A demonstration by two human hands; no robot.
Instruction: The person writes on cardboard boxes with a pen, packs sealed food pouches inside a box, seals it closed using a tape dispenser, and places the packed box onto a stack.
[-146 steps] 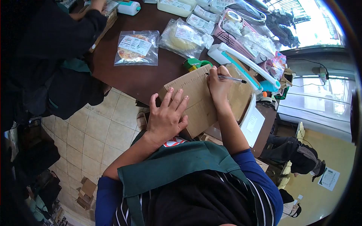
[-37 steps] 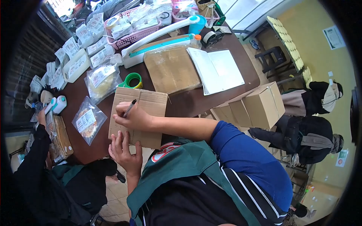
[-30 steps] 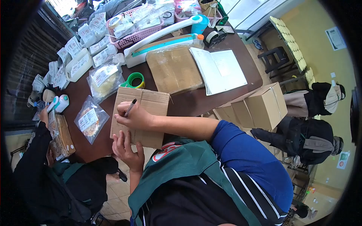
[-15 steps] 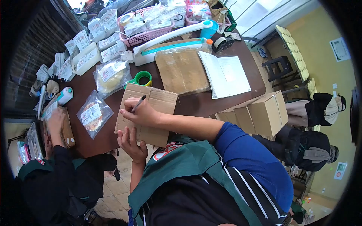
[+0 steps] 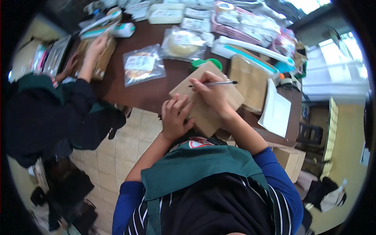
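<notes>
Head view shows me the right hand (image 5: 214, 95) grasping a pen (image 5: 224, 83), its tip at the upper face of a cardboard box (image 5: 208, 116); whether it touches, I cannot tell. I see the left hand (image 5: 176, 117) loosely spread, fingers against the box's left side. The box lies askew at the brown table's (image 5: 150, 91) near edge, between that hand and a wrapped carton (image 5: 247, 80).
</notes>
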